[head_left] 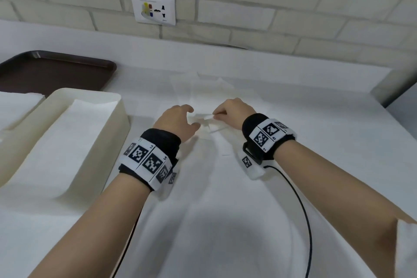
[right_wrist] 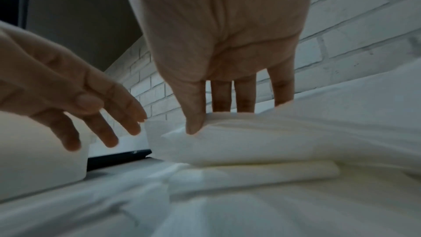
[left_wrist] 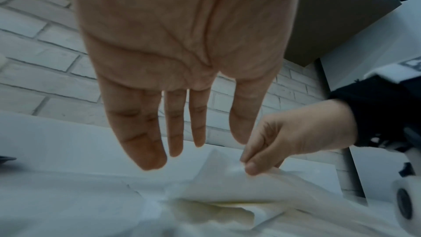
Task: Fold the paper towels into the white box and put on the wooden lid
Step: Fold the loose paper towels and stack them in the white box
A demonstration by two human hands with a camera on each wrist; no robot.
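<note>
A white paper towel (head_left: 204, 88) lies spread on the white table, partly folded over near me. My right hand (head_left: 216, 116) pinches a lifted edge of the towel between thumb and forefinger. The right wrist view shows my right hand (right_wrist: 196, 127) on the folded towel (right_wrist: 250, 141). My left hand (head_left: 191, 117) hovers just left of that pinch with its fingers relaxed and holding nothing. In the left wrist view my left hand (left_wrist: 182, 143) hangs straight above the towel (left_wrist: 216, 188). The white box (head_left: 118, 124) stands at the left with folded towels inside. No wooden lid is in view.
A dark brown tray (head_left: 56, 72) sits at the back left behind the box. A white brick wall with a socket plate (head_left: 153, 9) runs along the table's far edge. Black cables (head_left: 302, 210) trail from my wristbands across the near table.
</note>
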